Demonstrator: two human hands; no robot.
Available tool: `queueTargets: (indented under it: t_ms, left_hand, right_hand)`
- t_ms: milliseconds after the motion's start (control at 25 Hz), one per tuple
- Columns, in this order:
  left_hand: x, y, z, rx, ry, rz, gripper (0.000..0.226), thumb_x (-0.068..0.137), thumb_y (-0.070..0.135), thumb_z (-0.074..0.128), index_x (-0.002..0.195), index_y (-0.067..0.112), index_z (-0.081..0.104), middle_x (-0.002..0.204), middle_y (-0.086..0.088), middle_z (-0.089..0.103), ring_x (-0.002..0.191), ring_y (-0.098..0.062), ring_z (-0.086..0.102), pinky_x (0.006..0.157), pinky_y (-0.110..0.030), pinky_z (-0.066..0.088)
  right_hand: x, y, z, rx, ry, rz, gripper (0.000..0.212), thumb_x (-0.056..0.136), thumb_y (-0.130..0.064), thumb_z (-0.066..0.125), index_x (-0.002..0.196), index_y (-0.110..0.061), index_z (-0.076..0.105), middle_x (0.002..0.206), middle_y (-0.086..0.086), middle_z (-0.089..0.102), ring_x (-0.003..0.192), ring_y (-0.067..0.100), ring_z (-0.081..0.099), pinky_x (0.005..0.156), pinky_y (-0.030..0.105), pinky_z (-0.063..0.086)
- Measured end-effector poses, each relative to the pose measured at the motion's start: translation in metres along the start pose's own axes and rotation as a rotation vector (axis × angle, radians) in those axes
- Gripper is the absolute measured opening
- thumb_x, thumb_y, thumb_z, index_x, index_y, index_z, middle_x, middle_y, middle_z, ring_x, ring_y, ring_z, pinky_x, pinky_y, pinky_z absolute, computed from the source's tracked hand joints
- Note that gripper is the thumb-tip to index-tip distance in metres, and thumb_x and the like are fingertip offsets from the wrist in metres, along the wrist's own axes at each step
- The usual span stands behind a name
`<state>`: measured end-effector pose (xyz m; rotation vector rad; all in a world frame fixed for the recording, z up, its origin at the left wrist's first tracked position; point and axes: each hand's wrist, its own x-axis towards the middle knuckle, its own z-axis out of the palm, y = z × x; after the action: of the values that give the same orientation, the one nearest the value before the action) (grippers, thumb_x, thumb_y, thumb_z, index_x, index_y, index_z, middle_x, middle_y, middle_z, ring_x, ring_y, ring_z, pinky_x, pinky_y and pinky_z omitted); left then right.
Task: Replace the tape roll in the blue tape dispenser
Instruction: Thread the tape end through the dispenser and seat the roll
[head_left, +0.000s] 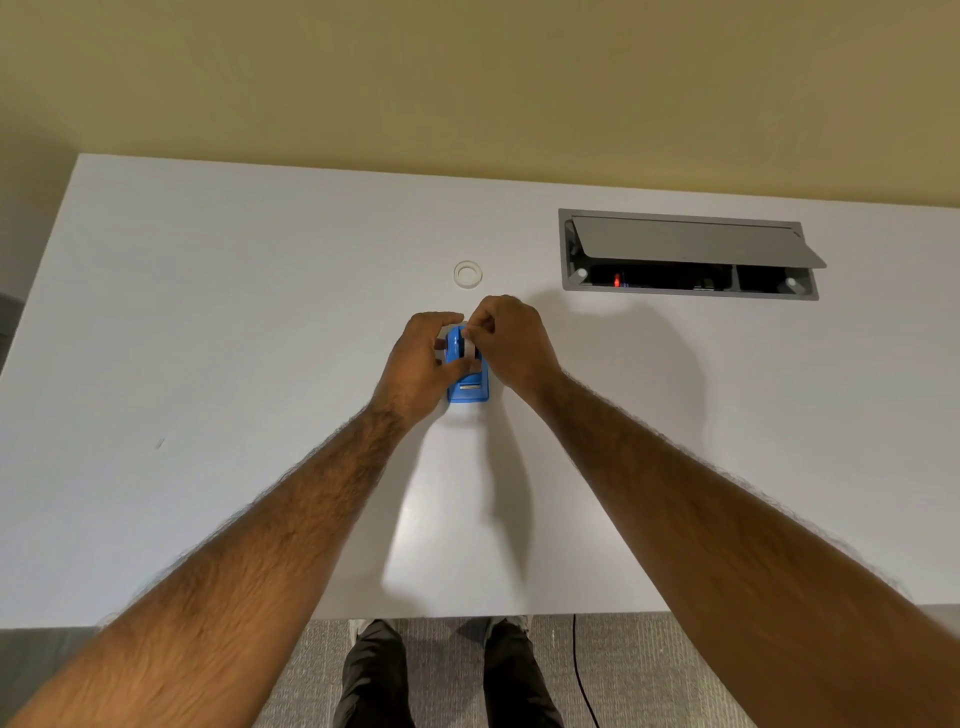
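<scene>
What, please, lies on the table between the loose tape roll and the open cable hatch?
Nothing: in the head view, the white table is bare between the tape roll and the cable hatch.

Two bare forearms, hairy along their length, no sleeves in view, no watch or bands at the wrists. Left hand (426, 353) and right hand (511, 345) bare as well, no gloves, no rings to be made out. Fingernails too small to tell apart. Below the table edge, two legs in dark trousers (371, 675), charcoal or near-black, plain fabric with soft creases. Pale, whitish shoes (358, 626) just showing at the top of each trouser leg, mostly hidden by the table; details of laces or soles not discernible.
</scene>
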<state>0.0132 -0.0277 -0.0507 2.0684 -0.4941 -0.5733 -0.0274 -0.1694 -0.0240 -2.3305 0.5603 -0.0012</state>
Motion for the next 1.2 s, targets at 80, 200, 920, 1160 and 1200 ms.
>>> queueTargets:
  t_ms: [80,200,920,1160,1200]
  left_hand:
    - [0.0017,-0.0027,-0.0007,-0.001,-0.005,0.001,0.044,0.087,0.029,0.075,0.127,0.019,0.061,0.125,0.002,0.057,0.103,-0.016,0.061,0.091,-0.027,0.052]
    - [0.0028,-0.0034,-0.0017,0.036,-0.007,0.017,0.038,0.089,0.03,0.073,0.124,0.019,0.063,0.122,0.001,0.057,0.103,-0.019,0.061,0.091,-0.029,0.052]
    - [0.0005,0.0017,0.0006,0.032,0.018,0.01,0.039,0.081,0.019,0.08,0.116,0.02,0.06,0.115,0.005,0.055,0.098,-0.012,0.056,0.081,-0.014,0.044]
    - [0.0009,-0.0006,0.0006,0.041,0.017,0.003,0.041,0.089,0.03,0.073,0.127,0.018,0.063,0.122,0.003,0.058,0.101,-0.01,0.056,0.075,-0.003,0.038]
    - [0.0009,0.0001,0.0006,0.042,0.019,0.003,0.037,0.089,0.029,0.073,0.124,0.019,0.064,0.12,0.004,0.058,0.1,-0.01,0.055,0.076,-0.004,0.038]
  right_hand:
    - [-0.0023,0.002,0.0001,-0.002,-0.01,-0.002,0.011,0.086,-0.019,0.059,0.076,-0.014,0.06,0.08,0.002,0.064,0.072,0.014,0.058,0.071,0.028,0.053]
    - [-0.0057,0.0032,0.0011,-0.003,-0.022,-0.008,0.012,0.087,-0.021,0.06,0.077,-0.016,0.056,0.08,0.002,0.062,0.072,0.015,0.059,0.07,0.027,0.052]
    - [-0.0006,0.0031,-0.0011,0.088,-0.033,0.061,0.008,0.087,-0.017,0.062,0.082,-0.012,0.065,0.082,0.001,0.069,0.075,0.015,0.063,0.07,0.023,0.052]
    - [-0.0037,0.0031,-0.0017,0.038,-0.018,0.033,0.011,0.088,-0.018,0.059,0.08,-0.011,0.063,0.08,0.002,0.067,0.073,0.016,0.061,0.069,0.028,0.052]
    - [-0.0033,0.0026,-0.002,0.036,-0.016,0.031,0.01,0.087,-0.017,0.058,0.08,-0.011,0.063,0.081,0.003,0.068,0.074,0.016,0.061,0.07,0.029,0.052]
